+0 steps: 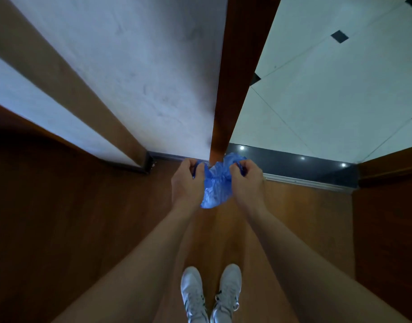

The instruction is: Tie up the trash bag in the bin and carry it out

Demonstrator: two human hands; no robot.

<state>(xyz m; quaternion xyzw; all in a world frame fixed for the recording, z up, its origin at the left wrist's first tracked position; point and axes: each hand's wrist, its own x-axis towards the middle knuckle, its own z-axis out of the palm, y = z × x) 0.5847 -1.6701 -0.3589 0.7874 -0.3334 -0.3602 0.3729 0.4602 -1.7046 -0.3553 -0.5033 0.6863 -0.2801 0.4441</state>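
Note:
A crumpled blue plastic trash bag hangs in the air between my two hands, in front of my body and above the wooden floor. My left hand grips the bag's left top edge with closed fingers. On the right top edge, my right hand holds on the same way. The bag's top is bunched between the hands and its body sags below them. No bin is in view.
I stand on a brown wooden floor before a doorway. A wooden door frame post rises just beyond the bag, with a white wall to its left. Past a dark threshold lies white tile floor. My white shoes show below.

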